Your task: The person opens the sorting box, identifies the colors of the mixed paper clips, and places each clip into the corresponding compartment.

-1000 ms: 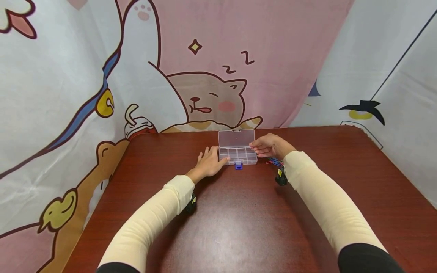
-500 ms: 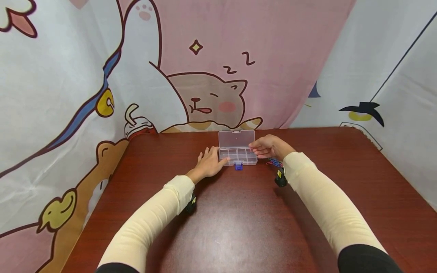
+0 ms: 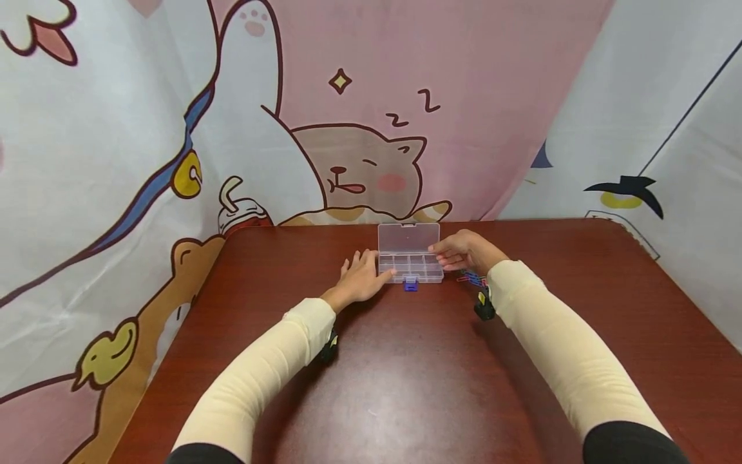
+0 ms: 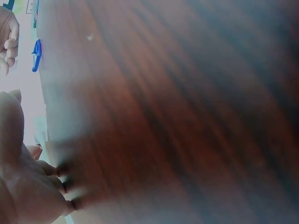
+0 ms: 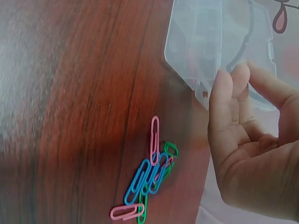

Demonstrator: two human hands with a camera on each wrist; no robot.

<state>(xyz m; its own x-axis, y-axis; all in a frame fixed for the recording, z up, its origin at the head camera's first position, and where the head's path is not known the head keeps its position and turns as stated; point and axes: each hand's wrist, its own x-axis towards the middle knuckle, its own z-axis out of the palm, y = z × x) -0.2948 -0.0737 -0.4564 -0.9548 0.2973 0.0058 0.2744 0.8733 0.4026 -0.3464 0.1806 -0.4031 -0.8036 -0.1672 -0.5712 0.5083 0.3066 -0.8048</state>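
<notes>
Left of centre in the head view, the left hand [image 3: 359,280] lies with its fingers extended, clasping nothing; its thumb appears to rest on the front left part of the clear box [image 3: 428,280]. Steady the box here with light pressure, since thin plastic would probably slide if pushed. The box stands on the table [image 3: 371,380] at mid-frame, its lid [image 3: 408,237] raised at the back and its blue latch [image 3: 411,285] unfastened at the front. Avoid knocking the lid with a knuckle (it could well swing down). Right of centre, the right hand [image 3: 466,250] is at the box's right end, fingers bent and fingertips close together; whether they pinch anything cannot be told. Work with fingertips low, so that anything released drops into a single compartment [image 3: 417,261]. At lower centre in the right wrist view, paper clips [image 5: 150,176] lie in an overlapping heap. Lift one by its outer loop; interlocked clips may come up together.
</notes>
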